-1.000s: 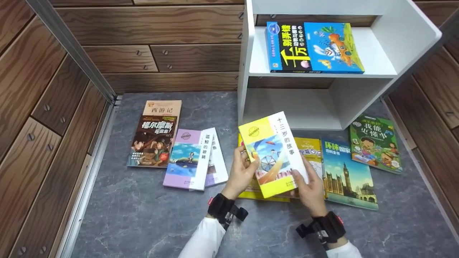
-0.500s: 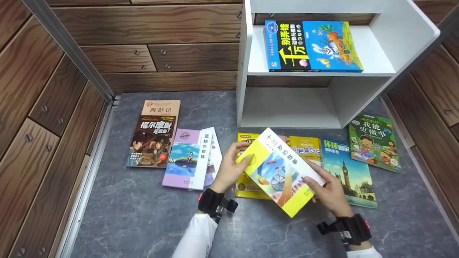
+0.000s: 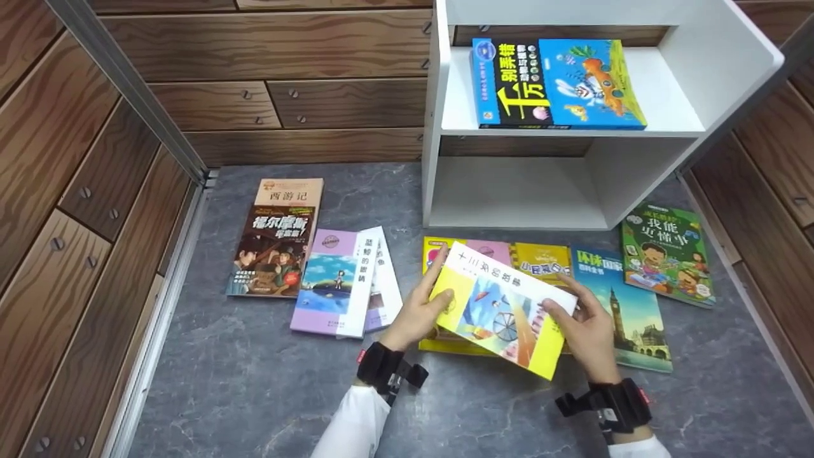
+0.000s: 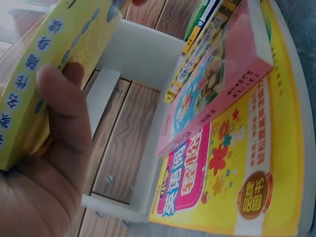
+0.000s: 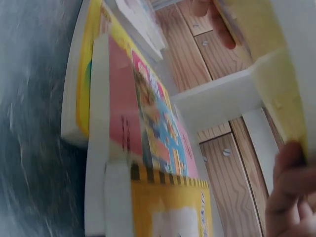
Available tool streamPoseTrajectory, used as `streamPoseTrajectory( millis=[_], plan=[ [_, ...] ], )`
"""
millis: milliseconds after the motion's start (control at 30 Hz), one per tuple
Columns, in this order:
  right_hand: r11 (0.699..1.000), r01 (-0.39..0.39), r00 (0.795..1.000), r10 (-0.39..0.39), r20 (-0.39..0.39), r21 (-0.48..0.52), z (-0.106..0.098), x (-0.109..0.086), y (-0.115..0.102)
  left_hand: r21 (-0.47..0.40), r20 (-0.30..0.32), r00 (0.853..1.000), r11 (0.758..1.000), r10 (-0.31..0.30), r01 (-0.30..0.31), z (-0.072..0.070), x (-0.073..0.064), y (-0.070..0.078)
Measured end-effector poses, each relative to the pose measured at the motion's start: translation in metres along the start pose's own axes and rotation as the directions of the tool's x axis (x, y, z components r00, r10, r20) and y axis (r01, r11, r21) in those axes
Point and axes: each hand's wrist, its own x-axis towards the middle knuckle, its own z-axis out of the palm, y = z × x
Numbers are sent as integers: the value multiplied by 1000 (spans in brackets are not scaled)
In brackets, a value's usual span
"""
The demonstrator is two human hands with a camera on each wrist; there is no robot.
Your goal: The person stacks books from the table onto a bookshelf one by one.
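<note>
A yellow and white storybook (image 3: 502,312) with a Ferris wheel on its cover is held in both hands, turned nearly sideways above other books. My left hand (image 3: 410,318) grips its left end, thumb on the cover. At the right end my right hand (image 3: 588,331) grips it, thumb on the white strip. In the left wrist view the lettered yellow side of the storybook (image 4: 29,84) faces the camera. Beneath lie a yellow book (image 4: 247,163), a pink book (image 4: 217,79) and an orange-yellow book (image 3: 544,257), partly hidden in the head view.
A white shelf unit (image 3: 432,127) stands behind, blue-covered books (image 3: 588,83) on its upper board. A clock-tower book (image 3: 629,312) and green book (image 3: 668,254) lie right. Purple-and-white books (image 3: 324,280), a brown book (image 3: 273,251) and a beige book (image 3: 292,191) lie left.
Between my hands the storybook has turned counterclockwise, from nearly upright to nearly sideways, and come slightly lower. My right hand has moved right and down. The other books stay put.
</note>
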Motion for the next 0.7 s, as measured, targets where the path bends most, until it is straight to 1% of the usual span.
streamPoseTrajectory(
  millis=[167,233,300,400,500,600,700],
  plan=[
    [998,-54,996,51,-79,-28,7,2,-1,-10,-57,998,1000,-15,15,5,-1,0],
    [996,-73,993,69,-101,-41,10,2,-1,-8,-81,997,1000,-10,10,7,-1,1],
    [996,-78,991,74,-112,-36,13,1,-1,-7,-100,995,1000,7,-8,8,-1,0],
    [997,-75,991,74,-107,-9,18,-1,1,-2,-130,990,999,48,-49,10,-1,-2],
    [998,-54,995,55,-83,19,24,-3,3,3,-164,982,996,89,-90,12,-1,-4],
    [999,-18,998,20,-51,30,30,-6,5,14,-199,973,994,113,-113,14,-1,-6],
    [1000,-7,999,8,-36,17,35,-8,7,23,-218,968,993,120,-118,16,-2,-8]
  ],
)
